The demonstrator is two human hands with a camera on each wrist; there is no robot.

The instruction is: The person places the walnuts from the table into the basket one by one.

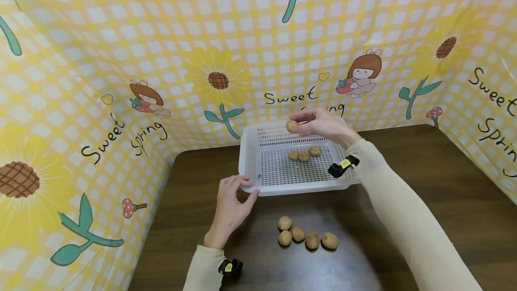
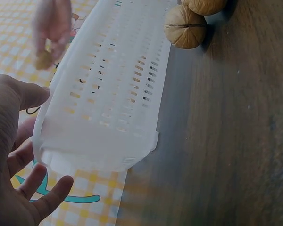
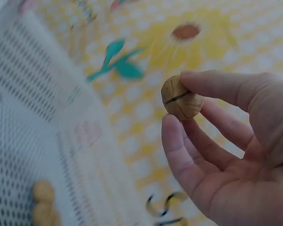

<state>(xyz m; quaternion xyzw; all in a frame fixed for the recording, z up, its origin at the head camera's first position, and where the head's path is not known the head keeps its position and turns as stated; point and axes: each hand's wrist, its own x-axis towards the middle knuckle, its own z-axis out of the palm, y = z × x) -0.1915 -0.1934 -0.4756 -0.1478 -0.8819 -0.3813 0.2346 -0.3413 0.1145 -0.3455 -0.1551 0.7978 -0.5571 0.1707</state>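
L hand (image 1: pixel 232 205) grips wht. basket (image 1: pixel 303 189) at near-L corner, thumb on rim; R hand (image 1: pixel 325 125) pinches walnut (image 1: pixel 291 126), raised nr. far edge. Other walnuts (image 1: pixel 304 156) inside; five nuts (image 1: pixel 298 234) on brown tbl. (image 1: pixel 194 183), off basket's near edge.

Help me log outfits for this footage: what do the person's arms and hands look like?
The sleeves are plain cream, each with a black camera bearing a yellow label near its end. The left hand and right hand are bare and ungloved.
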